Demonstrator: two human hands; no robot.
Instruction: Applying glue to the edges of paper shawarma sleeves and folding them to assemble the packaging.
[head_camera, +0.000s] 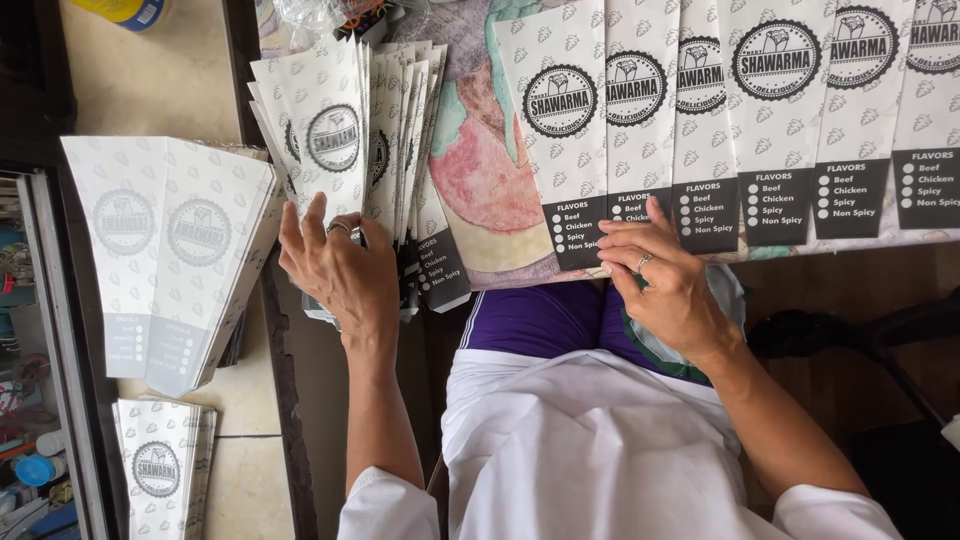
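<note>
Hands on paper, both of them. My left hand (340, 265) lies flat, fingers spread, on a fanned stack of sleeves (345, 140) near the left edge of the worktop (480, 170); its grip is wide, pressing down and not closed around anything. A ring shows on one finger. My right hand (665, 280) rests at the near edge, fingers loosely open, fingertips touching the dark lower panels of a row of sleeves (720, 110) laid side by side and overlapping, running off toward the right edge. That grip is open too, nothing pinched that I can see. Between stack and row I see the patterned worktop cover, pink and teal. Off to the left, on a lower tiled surface (170, 70), sits a pile of flattened sleeves turned over (170, 250), and nearer me a smaller bundle (160, 470).
</note>
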